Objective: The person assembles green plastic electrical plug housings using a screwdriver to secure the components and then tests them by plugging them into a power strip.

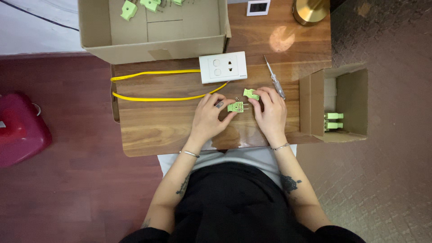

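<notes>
A small green plug body (236,107) with two metal pins lies on the wooden table (157,126). My left hand (210,118) pinches its left end with the fingertips. My right hand (270,112) rests just right of the plug, fingers curled, its fingertips touching a separate green plug cover (250,94). A tiny screw lies by the left fingertips, too small to make out well.
A white wall socket plate (223,67) with a yellow wire (155,85) sits behind my hands. A screwdriver (275,77) lies to the right. A cardboard box (153,27) at the back and a smaller box (335,103) at right hold green plugs. A red object (20,128) is on the floor.
</notes>
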